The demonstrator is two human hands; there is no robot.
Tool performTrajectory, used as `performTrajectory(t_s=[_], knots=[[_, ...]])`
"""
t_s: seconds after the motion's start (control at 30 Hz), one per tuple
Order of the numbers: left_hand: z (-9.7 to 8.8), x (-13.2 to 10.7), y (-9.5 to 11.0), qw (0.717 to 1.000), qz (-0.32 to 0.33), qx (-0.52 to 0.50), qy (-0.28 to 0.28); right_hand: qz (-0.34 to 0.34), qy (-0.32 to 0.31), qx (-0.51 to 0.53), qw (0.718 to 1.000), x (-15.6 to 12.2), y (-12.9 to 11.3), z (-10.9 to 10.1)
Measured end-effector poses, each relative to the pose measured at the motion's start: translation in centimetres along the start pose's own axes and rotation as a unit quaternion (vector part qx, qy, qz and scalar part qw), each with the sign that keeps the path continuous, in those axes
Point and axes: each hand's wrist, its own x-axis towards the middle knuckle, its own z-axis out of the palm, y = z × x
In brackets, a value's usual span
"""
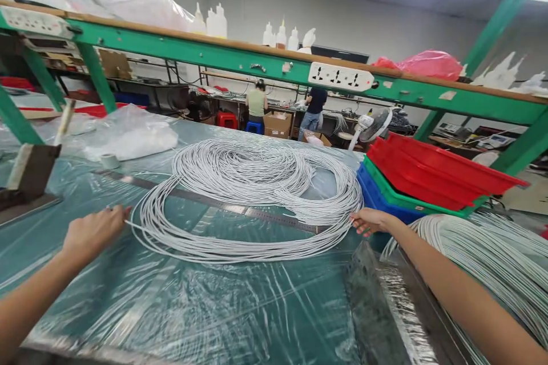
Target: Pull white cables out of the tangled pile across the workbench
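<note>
Head view, left to right. A dark metal block [32,174] with an upright stick stands at the far left edge of the bench [180,319], which is covered in clear plastic film over a green surface. Behind it lie a clear plastic bag [128,134] and a small roll of tape [110,161]. The left hand [95,232] rests on the film with fingers closed, pinching the free end of a thin white wire at the left edge of the coil. The coil of white wire [252,194] lies flat on the bench centre, loosely wound in many loops. A long steel ruler [222,203] runs diagonally across the bench, passing under the upper loops and over the lower part. The right hand [371,220] is at the coil's right edge, fingers partly curled and touching the outer loops; whether it grips them cannot be told. Right of it, red, green and blue bins [428,177] are stacked, with a second wire bundle [492,262] near the right forearm. Two people stand at a bench in the background
</note>
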Motion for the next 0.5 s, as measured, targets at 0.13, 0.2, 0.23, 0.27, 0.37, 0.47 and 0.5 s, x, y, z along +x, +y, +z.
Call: performTrajectory(t_s=[0.13,0.2,0.23,0.27,0.37,0.47,0.5], knots=[[0.5,1.0,1.2,0.998,0.016,-0.039,0.055,0.024,-0.035,-0.061,0.997,1.1,0.2,0.5],[1.7,1.5,1.3,0.994,0.030,-0.048,0.093,0.027,-0.047,-0.081,0.995,1.2,0.2,0.3],[2.5,1.8,1.2,0.992,0.035,-0.055,0.110,0.026,-0.050,-0.090,0.994,1.2,0.2,0.1],[3.2,2.1,1.1,0.990,0.037,-0.062,0.121,0.026,-0.049,-0.100,0.993,1.2,0.1,-0.1],[4.9,2.9,0.6,0.985,0.062,-0.081,0.138,0.029,-0.019,-0.142,0.989,0.8,-0.7,-1.1],[4.8,3.1,0.3,0.984,0.078,-0.073,0.142,0.038,0.033,-0.189,0.981,0.5,-2.0,-2.4],[4.3,2.9,0.4,0.981,0.084,-0.077,0.159,0.044,0.054,-0.204,0.976,0.5,-2.5,-2.8]])
